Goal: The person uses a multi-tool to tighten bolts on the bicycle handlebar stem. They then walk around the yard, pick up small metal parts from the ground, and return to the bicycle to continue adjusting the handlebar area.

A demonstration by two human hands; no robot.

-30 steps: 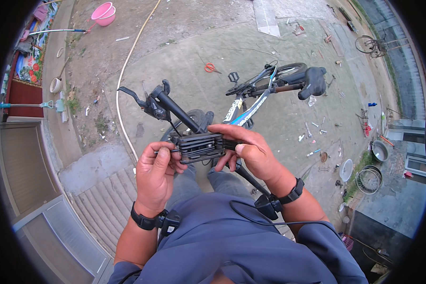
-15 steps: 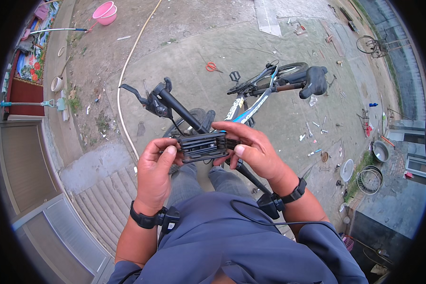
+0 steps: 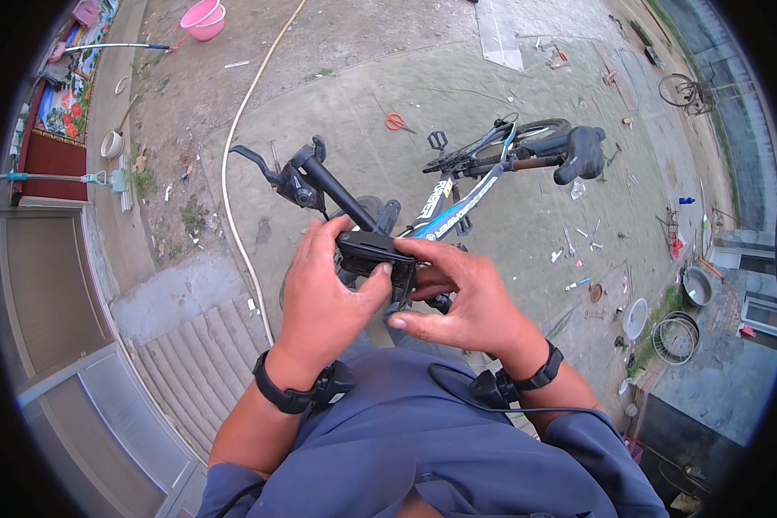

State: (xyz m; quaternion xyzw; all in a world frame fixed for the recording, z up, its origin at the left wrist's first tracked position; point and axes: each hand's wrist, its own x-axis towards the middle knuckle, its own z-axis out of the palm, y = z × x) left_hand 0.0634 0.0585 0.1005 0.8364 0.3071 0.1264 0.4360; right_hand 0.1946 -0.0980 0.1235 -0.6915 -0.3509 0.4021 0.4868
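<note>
Above my lap, my left hand (image 3: 324, 289) grips a black, flat, blocky device (image 3: 373, 249), its thumb pressed on the near side. In this tilted pose its exact kind is hard to make out. My right hand (image 3: 462, 293) holds the device's right end, index finger on the upper corner and thumb below, around a dark part that hangs down there. Just beyond stands a bicycle with a black handlebar (image 3: 341, 194), a brake lever (image 3: 255, 164), a white-and-blue frame (image 3: 457, 207) and a black saddle (image 3: 583, 155). My hands hide part of its front.
Orange-handled scissors (image 3: 395, 123) lie on the ground beyond the bicycle. A pale hose (image 3: 233, 147) runs along the left, beside concrete steps (image 3: 203, 367). Pink buckets (image 3: 204, 19) stand at the far left. Basins (image 3: 634, 315) and scattered tools (image 3: 570, 242) lie to the right.
The black device has tilted, so its slotted face no longer faces me. My left hand has moved right and over its left end; my right thumb has dropped lower.
</note>
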